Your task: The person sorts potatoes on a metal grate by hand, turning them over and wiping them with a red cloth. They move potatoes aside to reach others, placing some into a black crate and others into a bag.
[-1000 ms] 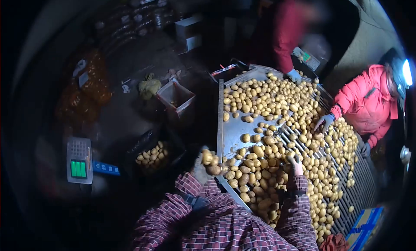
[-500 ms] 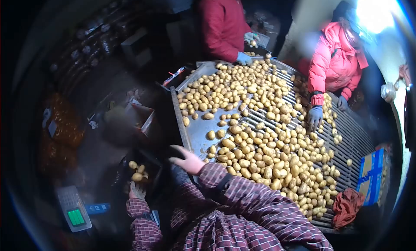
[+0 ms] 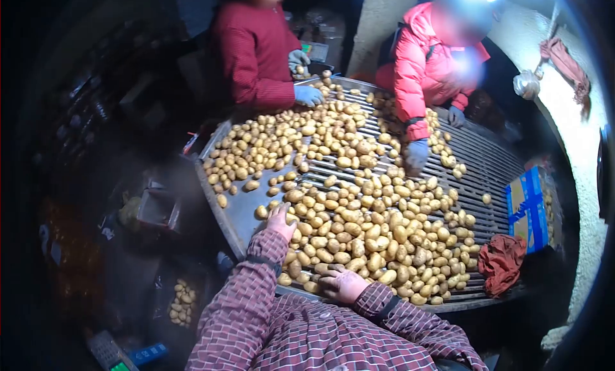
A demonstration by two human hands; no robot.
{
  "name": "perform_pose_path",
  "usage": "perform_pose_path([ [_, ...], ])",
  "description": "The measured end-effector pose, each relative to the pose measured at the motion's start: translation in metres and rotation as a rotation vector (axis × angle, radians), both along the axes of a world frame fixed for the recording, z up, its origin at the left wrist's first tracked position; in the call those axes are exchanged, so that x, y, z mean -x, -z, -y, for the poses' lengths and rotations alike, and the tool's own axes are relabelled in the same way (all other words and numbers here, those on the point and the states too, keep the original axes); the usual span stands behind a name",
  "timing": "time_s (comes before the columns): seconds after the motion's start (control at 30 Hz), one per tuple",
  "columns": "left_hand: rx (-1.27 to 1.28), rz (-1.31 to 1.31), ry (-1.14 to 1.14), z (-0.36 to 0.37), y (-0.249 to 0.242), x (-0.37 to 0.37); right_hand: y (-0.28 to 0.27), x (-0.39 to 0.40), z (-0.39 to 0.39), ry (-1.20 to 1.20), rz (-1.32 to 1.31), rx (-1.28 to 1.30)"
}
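Far to my left, down in the dark, a small heap of potatoes (image 3: 182,302) lies in what looks like a crate or sack; the light there is too poor to say which. My left hand (image 3: 280,221) lies on the near left edge of the potato pile (image 3: 359,223), palm down, fingers closed over a potato as far as I can make out, though the grip itself is hidden under my hand. My right hand (image 3: 343,284) rests just beside it at the near rim of the sorting table (image 3: 240,211), fingers loose and spread over the nearest potatoes, clasping nothing that I can see. Beyond the pile, a person in a dark red top (image 3: 256,50) has a gloved hand (image 3: 308,95) at the far edge. Further right, a person in a bright red jacket (image 3: 423,57) lowers a gloved hand (image 3: 416,154) onto the potatoes. At the right end lie a red cloth (image 3: 501,262) and a blue box (image 3: 526,207).
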State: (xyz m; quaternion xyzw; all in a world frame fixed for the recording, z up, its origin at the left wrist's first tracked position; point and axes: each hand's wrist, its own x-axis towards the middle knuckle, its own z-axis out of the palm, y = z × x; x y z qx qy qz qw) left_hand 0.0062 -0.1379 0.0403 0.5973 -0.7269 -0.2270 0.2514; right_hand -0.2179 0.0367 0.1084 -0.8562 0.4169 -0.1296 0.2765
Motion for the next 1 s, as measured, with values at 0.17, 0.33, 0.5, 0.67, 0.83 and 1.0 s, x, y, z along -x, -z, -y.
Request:
perform_pose_path([
  [0.17,-0.479,0.428,0.007,0.013,-0.016,0.031,-0.028,0.042,0.040,0.514,-0.009,0.038],
  [0.33,-0.447,0.216,-0.037,-0.006,-0.001,-0.006,0.005,0.063,0.138,0.631,-0.460,-0.075],
  [0.5,-0.202,-0.243,-0.206,0.023,-0.012,-0.019,0.058,0.051,0.195,0.457,-0.558,-0.075],
  [0.67,-0.374,0.312,0.115,0.083,-0.019,0.039,0.012,0.062,0.170,0.524,-0.343,-0.150],
  [0.83,-0.563,0.459,0.116,0.095,-0.052,0.055,-0.023,0.130,0.098,0.752,1.056,-0.910],
  [1.0,-0.703,0.585,0.221,0.093,-0.069,0.045,-0.015,0.148,0.067,1.064,1.059,-0.600],
])
